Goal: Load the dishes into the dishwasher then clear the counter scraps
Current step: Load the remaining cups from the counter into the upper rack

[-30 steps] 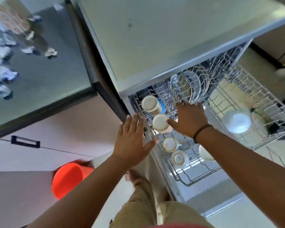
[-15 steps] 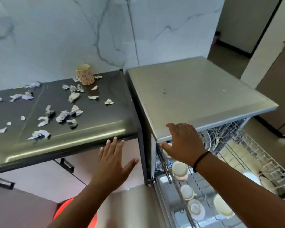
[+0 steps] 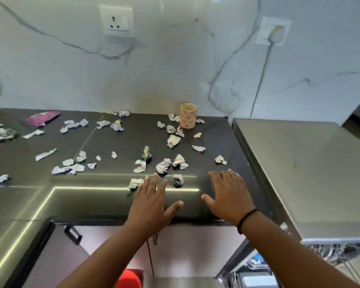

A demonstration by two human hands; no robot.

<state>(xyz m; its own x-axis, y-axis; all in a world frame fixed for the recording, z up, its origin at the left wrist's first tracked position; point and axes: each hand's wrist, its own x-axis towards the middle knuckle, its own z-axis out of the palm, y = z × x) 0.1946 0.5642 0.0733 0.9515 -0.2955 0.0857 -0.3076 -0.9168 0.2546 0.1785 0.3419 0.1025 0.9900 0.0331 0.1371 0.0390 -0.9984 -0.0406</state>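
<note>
Crumpled white and grey paper scraps [image 3: 163, 164] lie scattered across the dark grey stone counter [image 3: 116, 202], most of them in the middle and back of the surface, with further pieces along the left edge. Left hand [image 3: 152, 201] is held flat over the front part of the counter, fingers straight and slightly spread, thumb out to the right; it grips nothing, and its fingertips [image 3: 155, 177] sit just beside one small scrap [image 3: 135, 183] and near a darker crumpled piece [image 3: 178, 180]. Whether the palm touches the counter cannot be told. Right hand [image 3: 229, 194] is likewise flat and holds nothing, fingers extended toward the back of the counter, thumb out to the left; a thin black band [image 3: 246, 220] circles its wrist. The two hands are near each other, apart, with bare counter between them. A cream ceramic cup with a small floral pattern [image 3: 188, 115] stands upright at the back of the counter against the white marble-veined wall [image 3: 175, 69], with scraps around its base. A flat pink packet [image 3: 42, 117] lies at the back left; its printing is too blurred to read. The stainless-steel dishwasher top [image 3: 312, 173] adjoins the counter on the right, and part of the wire rack [image 3: 258, 265] shows below it. No legible brand or label is visible.
</note>
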